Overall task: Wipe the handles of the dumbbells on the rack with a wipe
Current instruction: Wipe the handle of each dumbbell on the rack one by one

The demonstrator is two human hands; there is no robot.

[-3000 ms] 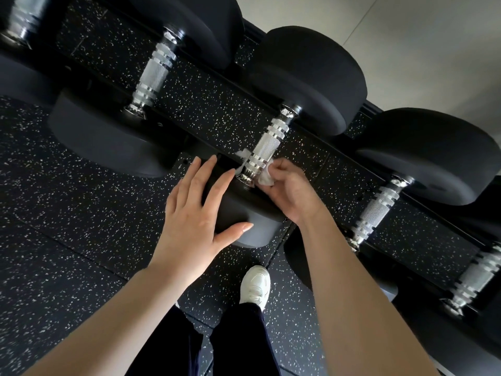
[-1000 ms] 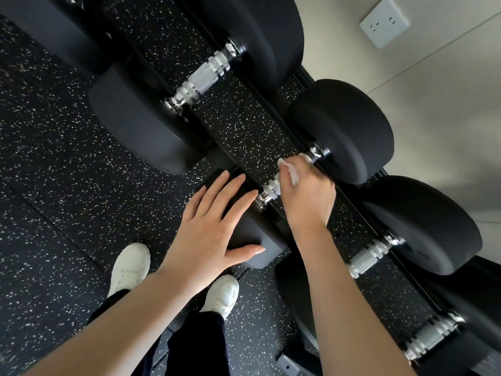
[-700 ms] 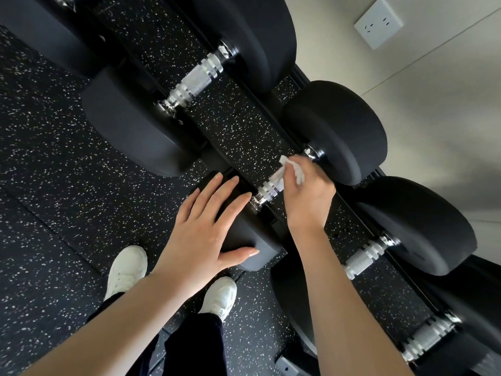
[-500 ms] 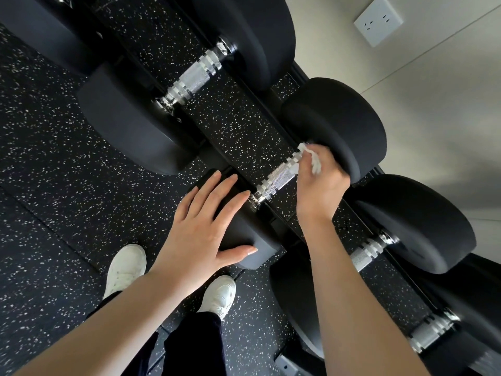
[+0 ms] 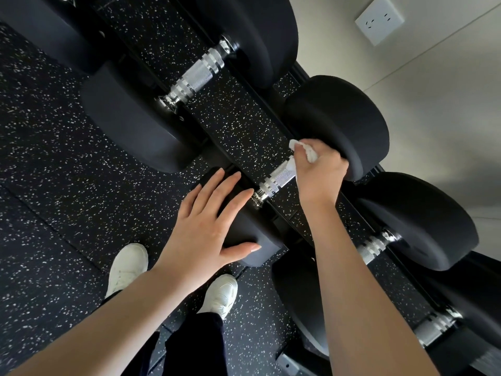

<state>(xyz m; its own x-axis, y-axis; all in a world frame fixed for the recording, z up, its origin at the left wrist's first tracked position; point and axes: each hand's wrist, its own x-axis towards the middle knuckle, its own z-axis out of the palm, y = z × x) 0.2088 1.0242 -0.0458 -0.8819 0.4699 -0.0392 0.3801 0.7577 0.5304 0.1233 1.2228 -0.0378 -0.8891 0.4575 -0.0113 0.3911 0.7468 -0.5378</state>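
Fingers of the left hand point(image 5: 202, 234) lie straight and flat on the near head point(image 5: 249, 234) of the dumbbell, steadying it on the rack point(image 5: 238, 123). To its right, the handle point(image 5: 276, 179) shows bare knurling up to the right hand point(image 5: 321, 169), which curls round the far end with the wipe point(image 5: 303, 153) bunched in its grip. The risk: a wad this crumpled may skip the grooves, or slip out if the grip loosens, and pushing hard could jam knuckles against the far head point(image 5: 339, 120).

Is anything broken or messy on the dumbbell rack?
Nothing stands out. The dumbbells sit in a row on the rack; the left hand rests flat on one head, and the right hand holds the wipe on its handle.
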